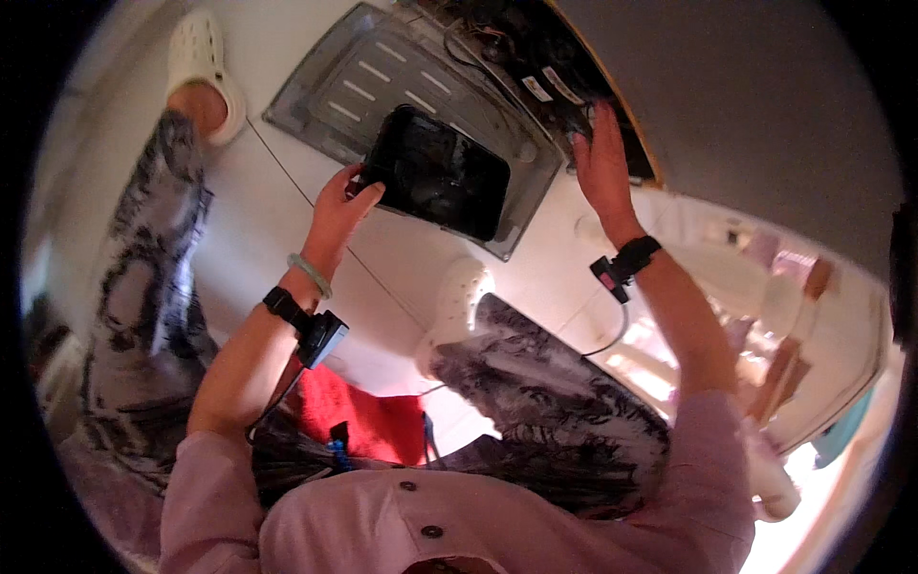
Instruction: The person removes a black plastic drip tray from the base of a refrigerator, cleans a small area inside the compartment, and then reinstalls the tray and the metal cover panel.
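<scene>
Left hand [337, 212] clasping its near left corner, a black tray [440, 174] lay across the near edge of a slotted grey panel [320, 100], toward the panel's near right corner; whether the panel bore its weight could not be told. The right hand [606, 177], fingers straight and gripping nothing visible, reached into the open side of a grey cabinet [755, 105], at dark parts [512, 48] inside; contact was unclear. Held at one corner, the tray seemed liable to tip or slide off that edge, and the reaching fingers risked snagging loose wires [457, 50]. Counted: one tray, one panel, one cabinet, two white labels [535, 89] inside it, two pale clogs [199, 59], two wrist straps [635, 256], one bracelet [311, 275].
</scene>
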A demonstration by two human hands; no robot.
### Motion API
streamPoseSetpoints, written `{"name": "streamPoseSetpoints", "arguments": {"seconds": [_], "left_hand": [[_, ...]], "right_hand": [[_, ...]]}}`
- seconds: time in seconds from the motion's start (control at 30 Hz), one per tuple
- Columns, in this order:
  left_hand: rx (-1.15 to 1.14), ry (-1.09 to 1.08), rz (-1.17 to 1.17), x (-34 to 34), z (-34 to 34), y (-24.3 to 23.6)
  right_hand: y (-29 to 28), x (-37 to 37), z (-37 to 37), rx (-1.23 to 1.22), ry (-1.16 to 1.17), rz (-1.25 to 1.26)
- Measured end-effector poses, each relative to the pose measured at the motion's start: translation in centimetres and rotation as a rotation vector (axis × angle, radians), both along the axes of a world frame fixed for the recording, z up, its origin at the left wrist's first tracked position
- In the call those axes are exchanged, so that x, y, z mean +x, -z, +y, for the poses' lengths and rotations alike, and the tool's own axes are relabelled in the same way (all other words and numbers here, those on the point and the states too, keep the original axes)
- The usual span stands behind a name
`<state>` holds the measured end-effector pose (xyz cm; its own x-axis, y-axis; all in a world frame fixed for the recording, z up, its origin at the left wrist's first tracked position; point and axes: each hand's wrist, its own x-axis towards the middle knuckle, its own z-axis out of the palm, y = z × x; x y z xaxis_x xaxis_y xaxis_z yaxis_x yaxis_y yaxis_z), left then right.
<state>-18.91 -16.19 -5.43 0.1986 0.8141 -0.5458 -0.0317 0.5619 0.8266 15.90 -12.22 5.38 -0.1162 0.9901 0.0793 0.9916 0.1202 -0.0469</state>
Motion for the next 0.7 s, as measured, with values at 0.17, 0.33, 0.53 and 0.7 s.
{"name": "streamPoseSetpoints", "arguments": {"seconds": [0.17,0.33,0.53,0.7], "left_hand": [[0.105,0.040,0.130,1.1,-0.9,3.2],[0.092,-0.051,0.068,1.4,-2.2,5.9],[0.042,-0.046,0.009,1.3,-1.9,7.1],[0.022,-0.007,0.054,1.3,-1.5,7.1]], "right_hand": [[2.0,1.1,2.3,0.107,0.065,-0.120],[2.3,-0.3,4.0,0.099,0.065,-0.123],[2.3,-1.3,5.4,0.087,0.093,-0.133],[2.1,-0.9,6.3,0.139,0.147,-0.130]]}}
